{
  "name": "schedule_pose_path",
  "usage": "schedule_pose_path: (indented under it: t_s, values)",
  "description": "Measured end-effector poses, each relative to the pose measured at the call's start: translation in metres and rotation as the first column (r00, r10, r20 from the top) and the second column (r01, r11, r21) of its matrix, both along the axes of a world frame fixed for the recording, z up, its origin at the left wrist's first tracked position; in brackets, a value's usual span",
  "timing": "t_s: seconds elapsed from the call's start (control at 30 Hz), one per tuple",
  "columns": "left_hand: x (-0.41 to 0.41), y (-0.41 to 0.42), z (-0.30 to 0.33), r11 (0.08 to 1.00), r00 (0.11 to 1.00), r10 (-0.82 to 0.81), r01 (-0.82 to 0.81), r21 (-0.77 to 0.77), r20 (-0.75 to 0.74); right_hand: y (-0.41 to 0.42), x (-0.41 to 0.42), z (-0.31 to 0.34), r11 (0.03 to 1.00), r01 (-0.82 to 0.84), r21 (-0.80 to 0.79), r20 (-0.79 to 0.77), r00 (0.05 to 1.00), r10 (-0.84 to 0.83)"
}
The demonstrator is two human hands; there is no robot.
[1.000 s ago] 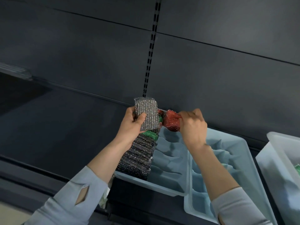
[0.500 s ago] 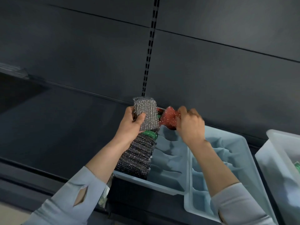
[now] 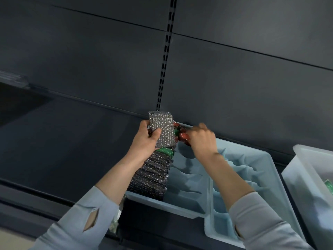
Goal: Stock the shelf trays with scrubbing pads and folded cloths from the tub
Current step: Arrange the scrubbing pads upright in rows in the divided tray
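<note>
Left hand (image 3: 144, 141) grips silver pad (image 3: 162, 130); right hand (image 3: 202, 139) holds red pad (image 3: 183, 137) beside it.

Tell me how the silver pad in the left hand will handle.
Probably light: the left hand holds the silver pad upright with thumb and fingers alone. Its knitted, glittery mesh looks grippy. Likely soft and squashable, not fragile.

Camera: we have a single head-worn, wide-angle view.
Direction: we look forward and down along both forearms, at the dark shelf back panel (image 3: 234, 83).
Nearness: close; the left tray (image 3: 187, 204) sits just below our hands.
Shared view: only one.
</note>
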State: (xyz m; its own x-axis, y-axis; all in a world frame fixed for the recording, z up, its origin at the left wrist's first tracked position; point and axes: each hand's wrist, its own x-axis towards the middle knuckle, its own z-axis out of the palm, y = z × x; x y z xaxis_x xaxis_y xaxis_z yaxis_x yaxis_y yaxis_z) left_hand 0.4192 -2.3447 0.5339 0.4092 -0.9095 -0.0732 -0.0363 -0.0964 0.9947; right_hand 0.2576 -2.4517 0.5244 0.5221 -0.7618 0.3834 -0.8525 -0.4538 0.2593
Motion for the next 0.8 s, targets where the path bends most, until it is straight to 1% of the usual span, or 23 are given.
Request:
schedule_pose_path:
  t_s: [0.03,0.07,0.17,0.23,0.3,0.37,0.5,0.53,0.6,0.7,0.73,0.77,0.8]
  values:
    - [0.000,0.000,0.000,1.000,1.000,0.000,0.000,-0.001,0.000,0.001,0.001,-0.003,0.998,0.011,0.059,-0.045,0.999,-0.008]
    - [0.000,0.000,-0.001,1.000,1.000,-0.001,0.001,-0.002,0.007,0.002,0.001,-0.004,0.993,0.008,0.121,-0.053,0.999,-0.001]
    - [0.000,0.000,-0.001,1.000,1.000,0.003,-0.003,-0.004,0.031,0.006,-0.008,0.010,0.952,0.019,0.307,-0.006,1.000,-0.018]
    - [0.000,-0.001,-0.002,1.000,1.000,0.000,0.000,0.002,0.027,0.006,-0.017,0.024,0.938,-0.008,0.346,0.065,0.998,-0.015]
    - [0.001,-0.002,-0.002,1.000,1.000,0.000,-0.001,0.009,0.009,0.001,-0.023,0.027,0.951,-0.015,0.310,0.096,0.995,-0.015]
    - [0.001,-0.003,0.000,1.000,1.000,-0.003,0.003,0.013,0.007,-0.004,-0.022,0.019,0.950,0.003,0.313,0.115,0.992,-0.042]
    - [0.002,-0.004,-0.003,0.999,1.000,-0.006,0.005,0.035,0.005,-0.008,-0.015,-0.002,0.941,-0.011,0.337,0.044,0.999,-0.004]
    - [0.002,-0.004,-0.003,0.999,1.000,-0.005,0.005,0.033,-0.005,-0.010,-0.016,-0.004,0.943,-0.016,0.333,0.048,0.999,0.000]
    - [0.002,-0.003,-0.004,1.000,1.000,0.006,-0.005,0.026,-0.017,-0.011,-0.021,0.000,0.955,-0.056,0.293,0.106,0.994,0.026]
    - [0.001,-0.003,-0.002,1.000,1.000,0.020,-0.020,0.014,-0.019,-0.013,-0.029,0.006,0.976,-0.163,0.144,0.296,0.948,0.115]
    - [0.001,-0.003,-0.001,1.000,1.000,0.023,-0.023,0.008,-0.012,-0.013,-0.028,0.008,0.976,-0.174,0.128,0.319,0.939,0.125]
    - [0.001,-0.005,0.000,1.000,1.000,0.020,-0.019,0.008,-0.015,-0.014,-0.026,0.007,0.975,-0.164,0.150,0.311,0.944,0.111]
    - [0.001,-0.006,0.000,1.000,1.000,0.012,-0.012,0.008,-0.019,-0.013,-0.022,0.005,0.972,-0.139,0.191,0.270,0.959,0.084]
